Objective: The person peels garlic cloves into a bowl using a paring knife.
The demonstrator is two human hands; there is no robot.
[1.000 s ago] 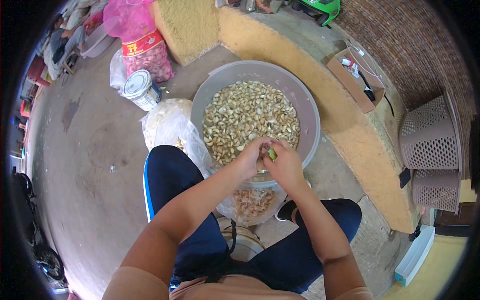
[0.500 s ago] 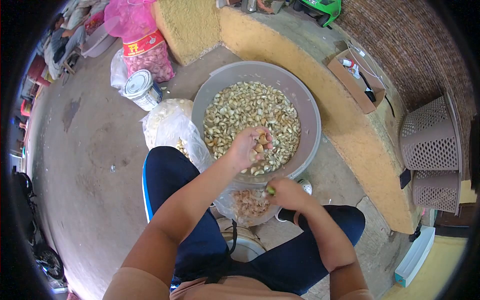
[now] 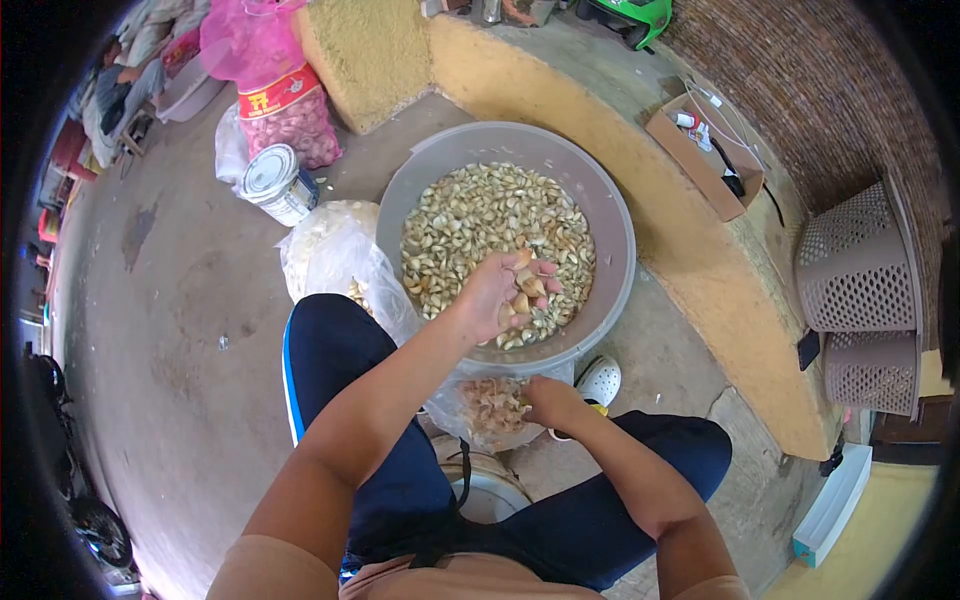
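Observation:
My left hand (image 3: 508, 293), palm up with the fingers curled, holds several unpeeled garlic cloves (image 3: 530, 287) over the tub. Below it a big grey plastic tub (image 3: 617, 262) contains a wide heap of garlic cloves (image 3: 480, 225). My right hand (image 3: 556, 403) is closed, fingers down at the dry garlic skins (image 3: 490, 408) in a clear plastic bag (image 3: 448, 412). A yellow-green end (image 3: 599, 408) of a tool handle shows by its wrist side; any blade is hidden.
A white plastic bag (image 3: 340, 262) of garlic leans on the tub's left. Behind stand a lidded pail (image 3: 278, 188) and a pink net sack (image 3: 292, 120). A low yellow wall (image 3: 690, 270) runs along the right, bearing a cardboard box (image 3: 700, 165).
My right hand has moved slightly left, down to the skins, and turned. My left hand's fingers have spread a little around the cloves. The view has shifted slightly.

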